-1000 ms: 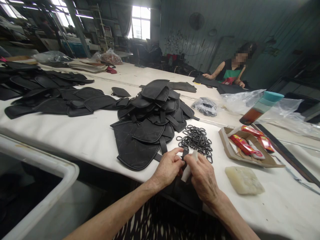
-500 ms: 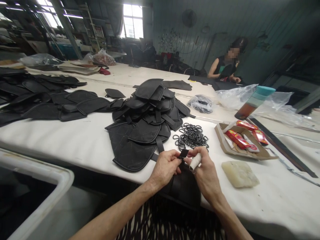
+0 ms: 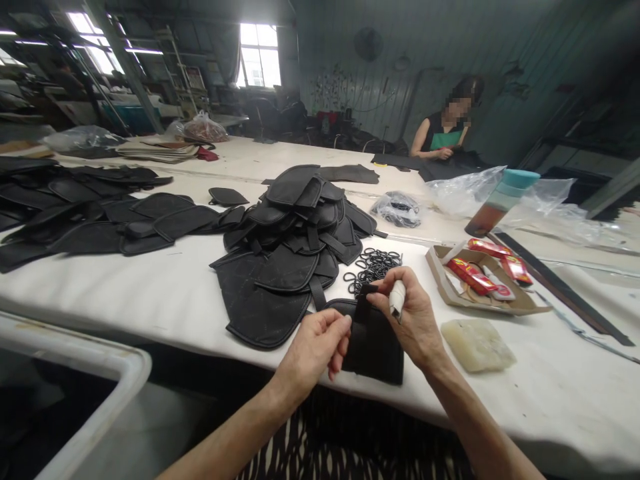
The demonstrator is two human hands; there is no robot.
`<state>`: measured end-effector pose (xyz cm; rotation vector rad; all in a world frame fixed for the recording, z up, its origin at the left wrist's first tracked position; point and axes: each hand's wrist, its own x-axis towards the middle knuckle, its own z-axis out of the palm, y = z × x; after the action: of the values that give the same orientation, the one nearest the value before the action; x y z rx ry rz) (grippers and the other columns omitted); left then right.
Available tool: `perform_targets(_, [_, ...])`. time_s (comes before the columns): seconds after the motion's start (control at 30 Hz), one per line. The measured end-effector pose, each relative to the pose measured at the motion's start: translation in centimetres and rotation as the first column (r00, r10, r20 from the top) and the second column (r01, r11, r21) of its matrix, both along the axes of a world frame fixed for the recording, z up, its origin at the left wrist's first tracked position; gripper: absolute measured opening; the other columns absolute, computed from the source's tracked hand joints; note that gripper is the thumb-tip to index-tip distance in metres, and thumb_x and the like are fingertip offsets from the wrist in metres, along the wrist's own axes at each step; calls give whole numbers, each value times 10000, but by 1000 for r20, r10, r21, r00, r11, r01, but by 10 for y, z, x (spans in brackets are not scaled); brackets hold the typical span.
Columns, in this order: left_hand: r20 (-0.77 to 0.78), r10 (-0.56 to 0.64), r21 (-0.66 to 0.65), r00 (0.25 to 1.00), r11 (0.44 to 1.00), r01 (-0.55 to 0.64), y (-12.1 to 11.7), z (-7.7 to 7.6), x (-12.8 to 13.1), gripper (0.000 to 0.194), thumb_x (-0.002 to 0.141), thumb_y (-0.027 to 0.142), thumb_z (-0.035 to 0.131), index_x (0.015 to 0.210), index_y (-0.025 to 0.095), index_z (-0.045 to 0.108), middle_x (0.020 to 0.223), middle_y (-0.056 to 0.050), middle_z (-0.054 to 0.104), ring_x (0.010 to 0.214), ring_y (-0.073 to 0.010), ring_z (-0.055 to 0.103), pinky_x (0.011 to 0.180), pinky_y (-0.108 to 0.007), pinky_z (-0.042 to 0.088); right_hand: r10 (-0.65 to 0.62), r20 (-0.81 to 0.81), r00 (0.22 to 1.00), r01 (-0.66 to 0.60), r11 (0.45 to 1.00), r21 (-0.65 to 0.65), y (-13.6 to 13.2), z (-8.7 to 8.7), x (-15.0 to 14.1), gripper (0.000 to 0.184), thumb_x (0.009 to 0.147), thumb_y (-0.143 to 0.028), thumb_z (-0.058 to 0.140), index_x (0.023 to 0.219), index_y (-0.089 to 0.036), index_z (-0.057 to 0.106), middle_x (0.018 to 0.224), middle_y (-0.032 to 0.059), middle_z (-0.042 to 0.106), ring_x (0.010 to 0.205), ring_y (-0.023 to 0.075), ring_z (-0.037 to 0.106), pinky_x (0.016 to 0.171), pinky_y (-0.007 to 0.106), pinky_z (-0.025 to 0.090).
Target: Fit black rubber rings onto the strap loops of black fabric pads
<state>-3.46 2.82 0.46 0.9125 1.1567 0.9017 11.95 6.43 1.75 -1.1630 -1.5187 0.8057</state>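
Note:
A black leather-like panel [image 3: 377,353] hangs at the table's front edge between my hands. My right hand [image 3: 413,317] pinches the black strap [image 3: 365,303] of this panel, raising it. Tucked in the same hand is a small white-wrapped stick [image 3: 397,300], its kind not plain to see. My left hand [image 3: 320,340] is closed in a pinch by the panel's left side; whatever lies between its fingertips is hidden. Behind my right hand lies a heap of black metal D-rings [image 3: 375,265]. Left of them, similar black panels [image 3: 285,267] form a pile.
On the right are a cardboard tray [image 3: 450,297] with red packets, a yellowish block [image 3: 477,345] and a tumbler [image 3: 503,203]. More black panels [image 3: 100,213] cover the left side. A white bin [image 3: 135,363] stands front left. A co-worker [image 3: 445,133] sits across the table.
My left hand has moved down and left, off the strap. The right hand has lifted slightly with the strap, and more of the panel shows on the table edge.

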Motion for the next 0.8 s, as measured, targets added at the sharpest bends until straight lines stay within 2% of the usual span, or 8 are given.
perform_targets(0.07, [249,-135,-273,959,940,203,-2,-2,-3,433,792,528,506,712,112,593,583,-43,611,395,-97,526,364,-194,379,8,30,1000,-9,999,34,-7,-3,-3,146,766,-191,587,820,-229,457,821,-14,625,746,148,600,674,273,461])
perform_targets(0.17, [480,-86,-441,873,837,325,-2,-4,-5,566,833,575,401,808,61,634,710,-129,678,557,-180,652,491,-269,492,49,131,990,-67,989,134,-27,-11,-6,124,804,-153,537,891,-236,508,820,-5,646,723,142,613,648,258,480])
perform_targets(0.27, [526,-1,-468,851,835,290,-1,-1,-3,498,838,533,440,736,82,625,649,-99,672,549,-180,647,552,-304,515,142,276,951,-219,936,274,-50,-16,-6,178,817,-116,481,940,-229,543,824,20,651,734,158,616,645,271,498])
perform_targets(0.33, [494,60,-488,867,845,220,-1,1,0,399,836,451,500,670,103,604,598,-63,653,505,-151,616,525,-279,502,186,376,908,-321,886,335,-61,-17,-7,178,839,-104,426,871,-216,561,764,24,637,712,163,604,639,281,499])
perform_targets(0.47, [379,137,-492,915,868,73,-8,1,9,259,828,269,541,665,88,629,565,-35,623,466,-113,559,468,-223,447,127,500,857,-395,786,476,-71,-16,-12,267,848,-42,365,698,-189,531,664,37,619,649,158,577,637,299,493])
perform_targets(0.57, [343,166,-423,925,906,-5,-15,-6,12,217,773,259,601,665,79,654,582,-44,620,517,-111,563,515,-213,440,103,526,844,-422,733,533,-74,-15,-13,271,825,-4,363,676,-179,506,678,59,635,630,155,574,632,311,501])
perform_targets(0.67, [306,117,-280,945,960,-28,-20,-11,12,243,745,314,632,670,85,666,584,-32,603,536,-99,540,537,-199,423,151,461,874,-401,761,511,-78,-18,-9,233,837,-25,370,786,-176,539,720,64,646,682,163,605,645,303,514])
perform_targets(0.8, [238,2,-113,971,993,26,-25,-12,13,315,779,404,581,700,110,663,613,-24,601,568,-116,539,577,-229,444,79,327,942,-197,917,347,-84,-24,-4,223,846,-83,453,1007,-209,544,799,35,667,723,151,637,661,263,530])
